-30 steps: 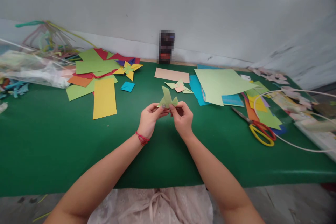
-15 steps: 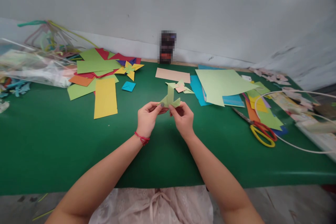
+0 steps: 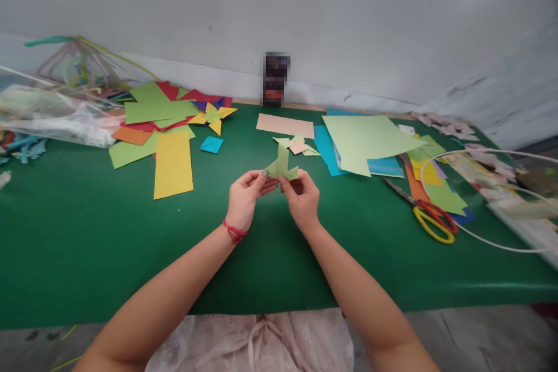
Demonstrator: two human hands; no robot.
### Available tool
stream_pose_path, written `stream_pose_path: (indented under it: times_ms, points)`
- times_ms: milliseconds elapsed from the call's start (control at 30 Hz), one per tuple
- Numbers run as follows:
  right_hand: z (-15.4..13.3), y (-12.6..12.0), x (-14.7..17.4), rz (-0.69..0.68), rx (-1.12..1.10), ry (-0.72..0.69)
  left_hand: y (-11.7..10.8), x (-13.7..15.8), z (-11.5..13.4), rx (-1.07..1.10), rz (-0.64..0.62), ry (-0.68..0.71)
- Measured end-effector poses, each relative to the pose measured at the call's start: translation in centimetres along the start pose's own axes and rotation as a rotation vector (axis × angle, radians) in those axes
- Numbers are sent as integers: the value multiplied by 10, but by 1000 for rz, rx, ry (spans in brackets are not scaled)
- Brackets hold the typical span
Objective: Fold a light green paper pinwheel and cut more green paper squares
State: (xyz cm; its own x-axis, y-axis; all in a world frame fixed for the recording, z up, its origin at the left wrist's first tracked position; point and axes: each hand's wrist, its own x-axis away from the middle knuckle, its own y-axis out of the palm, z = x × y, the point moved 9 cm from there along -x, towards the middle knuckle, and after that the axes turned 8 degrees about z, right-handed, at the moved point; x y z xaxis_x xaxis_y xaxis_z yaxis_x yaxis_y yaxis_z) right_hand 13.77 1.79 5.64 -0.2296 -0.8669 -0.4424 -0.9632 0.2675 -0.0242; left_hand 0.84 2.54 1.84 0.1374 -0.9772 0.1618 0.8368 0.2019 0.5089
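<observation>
Between my two hands, above the green tabletop [image 3: 279, 279], is a folded piece of light green paper [image 3: 283, 160] with one strip standing up and pointed flaps to either side. My left hand [image 3: 245, 197] pinches its left part between thumb and fingers. On the right part, my right hand [image 3: 302, 200] is closed, its thumb pressed near the middle fold. Fingers hide the paper's lower edge. Just beyond lies a folded star of green and pink paper [image 3: 297, 145], and behind that a flat pink paper strip [image 3: 285, 125].
Scissors [image 3: 431, 221] with red and yellow handles lie at the right, near a white hoop [image 3: 475, 247]. Green sheets [image 3: 370, 139] rest behind them. To the left are a yellow sheet [image 3: 173, 165], a yellow-green star [image 3: 214, 117], a small blue folded square [image 3: 211, 145] and plastic bags [image 3: 47, 116].
Both hands keep their pinch on the green paper, which looks almost the same. The whole view has shifted slightly.
</observation>
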Motion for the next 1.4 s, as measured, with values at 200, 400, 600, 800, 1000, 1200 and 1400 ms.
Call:
stream_pose_path:
  times_ms: [200, 400, 600, 800, 1000, 1200, 1400]
  points:
    - [3, 1, 0, -4, -16, 35, -2, -2, 2, -29, 28, 22]
    - [3, 0, 0, 0, 5, 51, -3, -1, 3, -58, 38, 32]
    - [5, 0, 0, -2, 3, 62, -2, -1, 6, -95, 31, 58]
    - [7, 0, 0, -8, -18, 86, 4, 0, 4, -93, -45, 47]
    - [8, -1, 1, 6, 4, 82, 1, -2, 4, -64, -19, 29]
    - [5, -2, 1, 8, 29, 51, -4, -3, 7, -120, 37, 53]
    - [6, -1, 1, 2, 17, 76, -4, -3, 8, -134, 41, 61]
